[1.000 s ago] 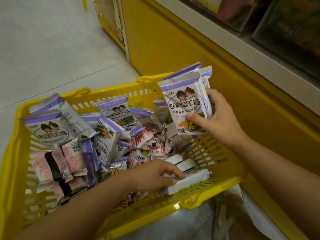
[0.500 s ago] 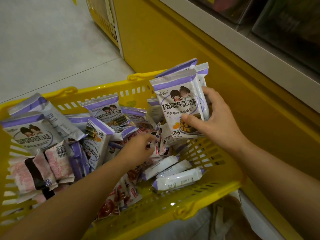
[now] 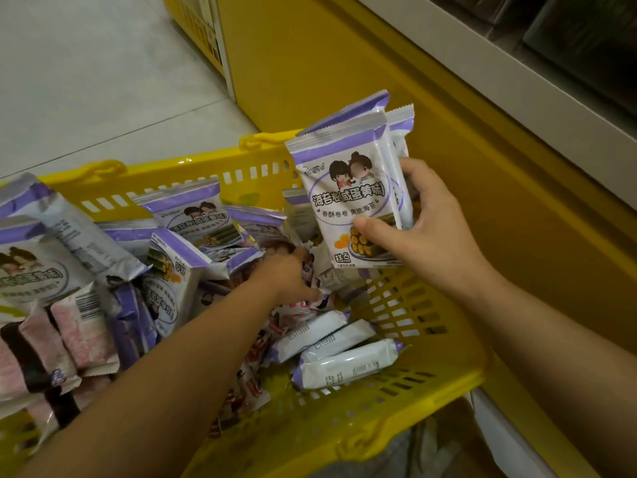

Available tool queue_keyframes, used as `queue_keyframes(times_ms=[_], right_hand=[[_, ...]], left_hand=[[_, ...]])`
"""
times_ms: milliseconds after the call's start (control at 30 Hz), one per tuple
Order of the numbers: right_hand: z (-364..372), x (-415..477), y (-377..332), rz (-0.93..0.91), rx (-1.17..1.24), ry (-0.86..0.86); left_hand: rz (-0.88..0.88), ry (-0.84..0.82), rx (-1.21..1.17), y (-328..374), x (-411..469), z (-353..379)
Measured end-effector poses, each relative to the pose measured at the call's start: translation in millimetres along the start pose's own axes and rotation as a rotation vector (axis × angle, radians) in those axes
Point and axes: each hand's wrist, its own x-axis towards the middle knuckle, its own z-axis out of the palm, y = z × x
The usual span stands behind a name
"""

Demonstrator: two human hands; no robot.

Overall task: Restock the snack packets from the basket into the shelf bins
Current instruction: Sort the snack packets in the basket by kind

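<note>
Head cam: right hand (image 3: 424, 236) grips upright purple packets (image 3: 348, 201); left hand (image 3: 287, 274) is buried in the basket (image 3: 406, 395), grip hidden, nearer the loose packets (image 3: 193, 219) at frame left.

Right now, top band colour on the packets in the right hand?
Purple, on white packets in the right hand; head view.

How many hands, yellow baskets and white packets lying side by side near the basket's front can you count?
Hands: 2, left hand and right hand gripping seaweed roll packets
Yellow basket: 1
White packets side by side: 3
Total: 6
</note>
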Motion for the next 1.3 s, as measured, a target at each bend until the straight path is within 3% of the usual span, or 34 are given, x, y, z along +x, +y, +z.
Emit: queue_keyframes(times_ms=[133,300,467,600,967,1100,1233,1300], right_hand=[[3.3,6.6,-2.3,-0.024,-0.061,0.001],[1.5,8.4,-0.5,-0.012,-0.016,-0.025],[0.7,7.3,-0.7,-0.011,-0.005,-0.026],[0.6,7.0,-0.3,-0.018,-0.001,-0.028],[1.2,7.3,0.9,-0.022,-0.016,-0.018],[1.0,6.8,-0.3,-0.017,-0.014,-0.021],[1.0,6.7,-0.9,-0.017,-0.015,-0.016],[1.3,6.5,-1.1,-0.017,-0.022,-0.016]], left_hand=[[-0.030,0.032,-0.057,3.5,-5.2,15.2],[-0.041,0.296,-0.164,3.1,-12.1,27.6],[-0.175,0.107,-0.124,11.1,-7.8,22.3],[-0.214,0.148,-0.099,16.7,-6.2,22.0],[-0.137,0.129,0.029,16.9,-15.1,32.6],[-0.093,0.219,-0.095,12.8,-18.8,40.2],[0.075,0.403,-0.184,3.0,-24.8,47.2],[0.097,0.401,-0.219,-0.5,-24.2,43.5]])
